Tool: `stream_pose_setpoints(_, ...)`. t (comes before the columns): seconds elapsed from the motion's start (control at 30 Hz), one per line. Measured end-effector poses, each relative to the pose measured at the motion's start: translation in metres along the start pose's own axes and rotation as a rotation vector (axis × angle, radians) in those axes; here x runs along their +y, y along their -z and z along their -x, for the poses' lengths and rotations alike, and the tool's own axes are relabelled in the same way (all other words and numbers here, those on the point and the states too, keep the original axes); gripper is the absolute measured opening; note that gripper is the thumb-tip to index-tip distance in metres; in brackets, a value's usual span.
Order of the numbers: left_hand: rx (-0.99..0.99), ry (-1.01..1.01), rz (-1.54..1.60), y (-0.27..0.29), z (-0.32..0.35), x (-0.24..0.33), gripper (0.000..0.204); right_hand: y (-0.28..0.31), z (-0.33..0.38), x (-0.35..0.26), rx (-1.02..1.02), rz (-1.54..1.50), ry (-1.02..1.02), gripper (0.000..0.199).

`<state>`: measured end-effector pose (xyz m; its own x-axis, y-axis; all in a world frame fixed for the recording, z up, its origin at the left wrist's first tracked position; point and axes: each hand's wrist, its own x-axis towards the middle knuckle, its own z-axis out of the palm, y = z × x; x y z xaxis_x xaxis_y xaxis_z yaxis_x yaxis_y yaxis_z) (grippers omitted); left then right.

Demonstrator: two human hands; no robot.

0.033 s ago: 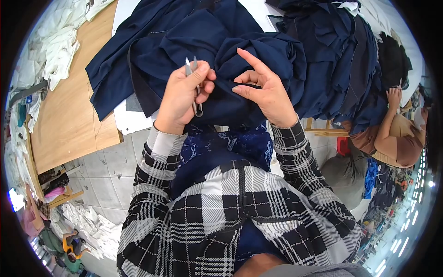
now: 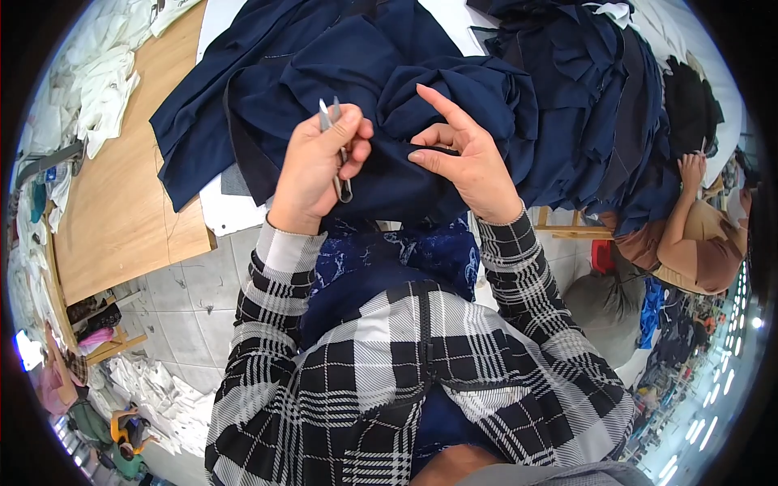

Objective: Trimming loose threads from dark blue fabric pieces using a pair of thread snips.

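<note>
My left hand (image 2: 308, 170) is closed round small metal thread snips (image 2: 325, 116). Their two pointed blades stick up past the thumb, slightly apart, and the bent spring end shows below the fingers. To the right, my right hand (image 2: 474, 166) pinches a fold of navy cloth (image 2: 340, 69) between thumb and curled fingers, its index finger stretched out away from me. This cloth lies bunched across the table in front of me and hangs over the near edge towards my lap. The snips are held above it, apart from my right hand.
A wooden tabletop (image 2: 121, 186) lies at left, with white garments (image 2: 109, 93) at its far side. More navy garments (image 2: 567, 105) are heaped at right. Beyond them, a co-worker's hand (image 2: 693, 170) touches black cloth (image 2: 689, 109). A grey sack (image 2: 600, 312) stands on the floor.
My left hand has shifted slightly to the left with the snips. My right hand and the navy cloth look the same.
</note>
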<state>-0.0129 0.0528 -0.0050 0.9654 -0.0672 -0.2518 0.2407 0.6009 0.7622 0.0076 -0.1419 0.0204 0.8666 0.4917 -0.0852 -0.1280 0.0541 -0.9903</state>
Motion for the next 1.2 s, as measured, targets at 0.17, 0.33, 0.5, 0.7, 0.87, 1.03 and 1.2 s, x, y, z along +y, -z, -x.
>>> stream_pose_setpoints(0.17,0.134,-0.429,-0.777,0.001,0.007,0.006,0.012,0.002,0.0,0.0,0.01,-0.006,-0.028,0.067)
stream_pose_setpoints(0.33,-0.057,-0.597,-1.069,-0.022,0.017,-0.004,0.012,0.001,0.0,-0.001,0.016,-0.086,-0.074,0.066)
stream_pose_setpoints(0.5,-0.125,-0.516,-1.05,-0.018,0.012,-0.008,0.007,0.005,0.002,0.0,-0.028,0.016,-0.036,0.066)
stream_pose_setpoints(0.7,-0.189,0.164,-0.233,-0.012,0.006,-0.008,0.013,0.002,0.0,-0.001,-0.044,0.01,-0.03,0.065)
stream_pose_setpoints(0.87,-0.132,0.195,-0.095,-0.016,0.006,-0.012,0.013,0.001,-0.001,0.001,0.017,-0.004,0.016,0.061)
stream_pose_setpoints(1.03,-0.148,0.146,-0.109,-0.014,0.006,-0.012,0.013,0.002,-0.002,0.001,0.002,0.005,0.008,0.053)
stream_pose_setpoints(1.2,-0.156,0.101,-0.265,-0.016,0.008,-0.005,0.016,0.006,-0.003,0.009,-0.028,0.098,0.106,0.031)
